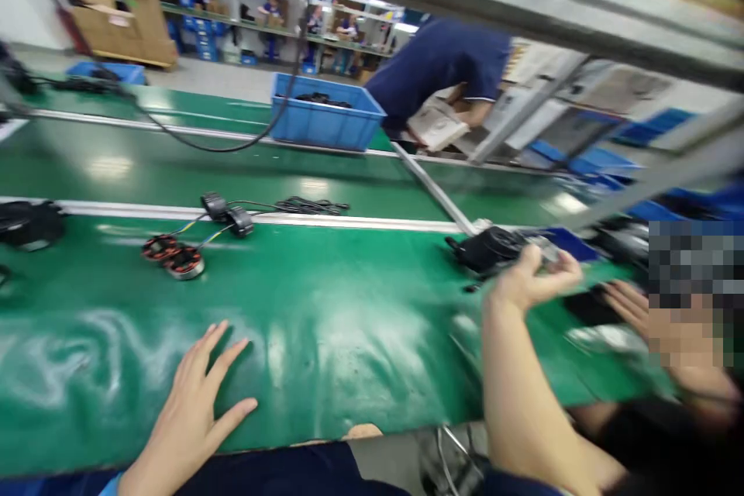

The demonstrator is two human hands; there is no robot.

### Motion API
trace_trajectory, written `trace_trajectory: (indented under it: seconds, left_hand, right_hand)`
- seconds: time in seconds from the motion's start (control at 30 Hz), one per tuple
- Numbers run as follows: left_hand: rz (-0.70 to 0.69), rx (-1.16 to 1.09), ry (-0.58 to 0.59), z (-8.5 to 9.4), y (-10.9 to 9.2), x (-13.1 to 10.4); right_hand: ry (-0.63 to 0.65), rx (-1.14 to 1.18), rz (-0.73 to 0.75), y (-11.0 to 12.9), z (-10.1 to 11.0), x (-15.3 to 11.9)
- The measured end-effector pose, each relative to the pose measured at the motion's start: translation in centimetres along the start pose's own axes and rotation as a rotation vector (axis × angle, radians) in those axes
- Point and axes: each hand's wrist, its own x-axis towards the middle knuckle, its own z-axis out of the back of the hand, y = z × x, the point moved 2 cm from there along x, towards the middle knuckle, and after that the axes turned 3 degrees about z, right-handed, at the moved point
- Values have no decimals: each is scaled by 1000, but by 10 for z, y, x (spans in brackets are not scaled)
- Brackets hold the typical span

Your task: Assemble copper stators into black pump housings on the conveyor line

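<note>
My left hand (194, 403) lies over the green mat (349, 325) near its front edge, fingers spread, with nothing in it. Beyond it sit two round motor parts (186, 262) with copper-coloured windings, wired to two black ring-shaped parts (239, 222) and a coiled black cable (311, 205). Stretched out to the right, my right hand (532, 275) has its fingers curled around a small greyish, shiny piece that is too blurred to name. Right behind that hand is a black device (488, 249) with a cord.
At the right, a co-worker's hand (631, 306) is over the bench by a clear plastic bag (604, 339). A blue bin (325, 116) stands on the far bench, a hanging black cable before it. Metal beams (430, 186) slant across. A black object (32, 223) lies far left.
</note>
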Motion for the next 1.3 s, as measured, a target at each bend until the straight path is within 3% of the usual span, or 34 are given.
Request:
trace_trajectory:
  seconds: [0.07, 0.1, 0.2, 0.27, 0.33, 0.43, 0.5, 0.57, 0.63, 0.73, 0.97, 1.07, 1.17, 1.3]
  left_hand:
    - [56, -30, -8, 16, 5, 10]
    - [90, -30, -42, 26, 11, 18]
    - [224, 51, -181, 60, 41, 49]
    - [317, 156, -182, 74, 63, 72]
    - [356, 228, -82, 77, 82, 95]
    - [335, 245, 114, 70, 99, 120]
    - [324, 239, 169, 66, 105, 129]
    - [324, 235, 167, 64, 107, 132]
    - [323, 228, 157, 63, 108, 131]
    - [314, 208, 141, 60, 110, 126]
    - [201, 184, 203, 59, 110, 120]
    - [75, 149, 281, 59, 86, 111]
    - [-17, 122, 318, 53, 49, 96]
    - [-71, 97, 286, 42, 11, 76]
  right_hand:
    - [59, 73, 107, 27, -18, -17]
    - [153, 122, 190, 44, -31, -28]
    - [564, 219, 567, 101, -82, -70]
    - [844, 150, 746, 135, -125, -98]
    - [1079, -24, 782, 158, -174, -120]
    - [1236, -181, 778, 176, -240, -135]
    - [1278, -251, 765, 180, -269, -138]
    - [1303, -318, 760, 180, -282, -137]
    - [1303, -359, 778, 180, -282, -135]
    - [1262, -405, 802, 181, -265, -128]
    - [1176, -540, 808, 168, -190, -86]
    - [1149, -630, 741, 148, -155, -61]
    - [1124, -703, 720, 121, -127, -43]
    - [1140, -727, 694, 84, -110, -46]
